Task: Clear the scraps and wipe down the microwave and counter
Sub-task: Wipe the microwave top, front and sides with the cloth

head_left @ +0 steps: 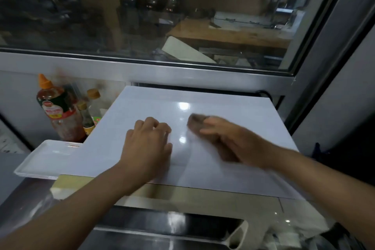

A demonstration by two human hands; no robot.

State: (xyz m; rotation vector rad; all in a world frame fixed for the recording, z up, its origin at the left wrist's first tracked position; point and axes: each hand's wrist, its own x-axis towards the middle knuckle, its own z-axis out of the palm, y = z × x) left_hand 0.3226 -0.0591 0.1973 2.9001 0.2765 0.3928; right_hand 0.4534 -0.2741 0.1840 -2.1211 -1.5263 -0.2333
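The white microwave top (pixel 223 103) fills the middle of the view, glossy with light spots. My left hand (pixel 148 146) rests on it near the front, fingers bent and holding nothing. My right hand (pixel 229 140), blurred by motion, lies to the right with straight fingers pressing a small brownish cloth (pixel 193 121) flat on the top. The cloth sticks out past the fingertips. Below the front edge, the microwave's dark door (pixel 162 225) shows. No scraps are visible on the top.
A stack of white trays (pixel 40 160) sits left of the microwave on the counter (pixel 8 170). Behind it stand a chilli sauce bottle (pixel 58 107) and smaller bottles (pixel 91 107). A metal-framed window (pixel 162 63) runs right behind the microwave.
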